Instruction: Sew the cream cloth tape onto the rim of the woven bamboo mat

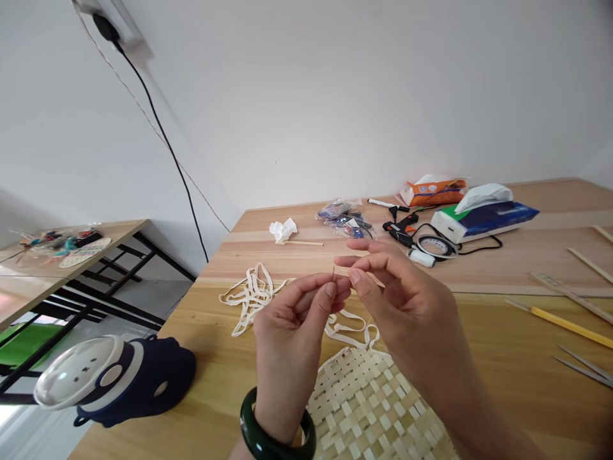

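Note:
Above the woven mat, my left hand (299,326) pinches a thin needle (334,271) between thumb and forefinger, its tip pointing up. My right hand (407,300) is just to the right, thumb and forefinger pressed together close to the needle, the other fingers loosely bent. Whatever lies in that right pinch is too fine to make out. Below both hands lies a mat of pale woven strips (378,409), partly covered by my arms. Loose cream tape (253,294) is heaped on the left, and more cream tape (352,329) curls along the mat's upper edge.
A navy water bottle (158,377) stands at the left table edge. Toward the wall are crumpled tissue (283,230), plastic bags (342,217), a glue gun (402,229), a tape roll (435,246) and a tissue pack (483,218). Right: a yellow-handled tool (569,324) and metal points (587,365).

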A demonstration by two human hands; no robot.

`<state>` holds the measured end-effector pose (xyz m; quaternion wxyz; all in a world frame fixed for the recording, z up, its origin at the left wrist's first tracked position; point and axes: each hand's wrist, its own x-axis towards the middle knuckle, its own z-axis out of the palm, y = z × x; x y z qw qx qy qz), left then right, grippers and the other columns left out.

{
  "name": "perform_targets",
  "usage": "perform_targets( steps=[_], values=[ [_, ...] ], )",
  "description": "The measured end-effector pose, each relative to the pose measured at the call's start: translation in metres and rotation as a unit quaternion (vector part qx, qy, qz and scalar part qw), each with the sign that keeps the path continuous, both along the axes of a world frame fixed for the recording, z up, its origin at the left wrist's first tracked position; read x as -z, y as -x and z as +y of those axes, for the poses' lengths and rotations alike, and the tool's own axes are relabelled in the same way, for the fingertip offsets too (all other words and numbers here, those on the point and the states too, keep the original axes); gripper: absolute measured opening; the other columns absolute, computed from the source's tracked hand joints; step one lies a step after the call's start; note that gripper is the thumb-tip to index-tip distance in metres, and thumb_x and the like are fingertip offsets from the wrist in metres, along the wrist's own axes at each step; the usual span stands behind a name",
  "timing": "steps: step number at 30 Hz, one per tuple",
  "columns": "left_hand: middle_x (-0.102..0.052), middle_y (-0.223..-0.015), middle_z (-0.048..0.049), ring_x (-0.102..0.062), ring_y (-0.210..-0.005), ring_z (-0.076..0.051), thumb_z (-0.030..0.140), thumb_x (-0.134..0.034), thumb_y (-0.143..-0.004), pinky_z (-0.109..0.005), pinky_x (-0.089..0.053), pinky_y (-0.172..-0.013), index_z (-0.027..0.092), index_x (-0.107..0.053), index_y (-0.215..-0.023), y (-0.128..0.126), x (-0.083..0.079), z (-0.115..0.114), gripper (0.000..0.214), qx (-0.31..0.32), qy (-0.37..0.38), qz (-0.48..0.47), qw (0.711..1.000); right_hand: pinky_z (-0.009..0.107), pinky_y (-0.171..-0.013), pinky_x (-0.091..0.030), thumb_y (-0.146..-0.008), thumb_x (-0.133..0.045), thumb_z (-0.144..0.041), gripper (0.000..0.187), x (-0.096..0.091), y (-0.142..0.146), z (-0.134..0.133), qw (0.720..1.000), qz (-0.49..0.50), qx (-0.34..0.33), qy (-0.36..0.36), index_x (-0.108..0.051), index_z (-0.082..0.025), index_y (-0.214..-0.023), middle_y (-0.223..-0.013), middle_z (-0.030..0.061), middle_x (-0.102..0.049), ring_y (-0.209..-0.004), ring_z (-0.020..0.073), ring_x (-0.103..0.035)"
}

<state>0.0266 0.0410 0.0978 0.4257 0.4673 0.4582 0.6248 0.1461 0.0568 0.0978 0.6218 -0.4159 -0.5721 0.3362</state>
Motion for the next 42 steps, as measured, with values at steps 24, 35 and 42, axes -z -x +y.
perform_targets(
  steps=[24,35,42],
  values=[
    [-0.080,-0.083,0.0003,-0.077,-0.076,-0.016,0.017,-0.072,-0.082,-0.018,-0.063,-0.072,0.019,-0.078,-0.085,-0.0027,0.0019,-0.0014,0.007,0.003,0.002,0.011,1.000,0.025,-0.082,-0.061,-0.087,-0.062,-0.018,0.007,0.0024,0.0018,-0.0020,1.000,0.002,0.003,-0.014,-0.063,-0.021,-0.081,-0.116,0.0055,-0.063,-0.112,0.0176,-0.063],
    [-0.080,-0.083,0.0013,-0.076,-0.079,-0.014,0.020,-0.074,-0.082,-0.016,-0.061,-0.073,0.020,-0.077,-0.086,-0.0042,0.0007,-0.0017,0.005,0.004,0.042,-0.005,0.999,0.022,-0.080,-0.061,-0.087,-0.062,-0.016,0.007,0.0033,0.0000,-0.0011,1.000,-0.003,-0.002,-0.014,-0.063,-0.021,-0.082,-0.118,0.0055,-0.062,-0.109,0.0165,-0.064],
    [-0.080,-0.081,0.0021,-0.076,-0.077,-0.012,0.018,-0.074,-0.082,-0.014,-0.061,-0.071,0.020,-0.078,-0.084,-0.0054,-0.0006,-0.0019,0.004,0.011,0.042,-0.020,0.999,0.020,-0.081,-0.060,-0.087,-0.062,-0.015,0.008,0.0027,0.0007,-0.0005,1.000,-0.010,0.002,-0.024,-0.063,-0.020,-0.081,-0.113,0.0063,-0.063,-0.115,0.0163,-0.061]
  ],
)
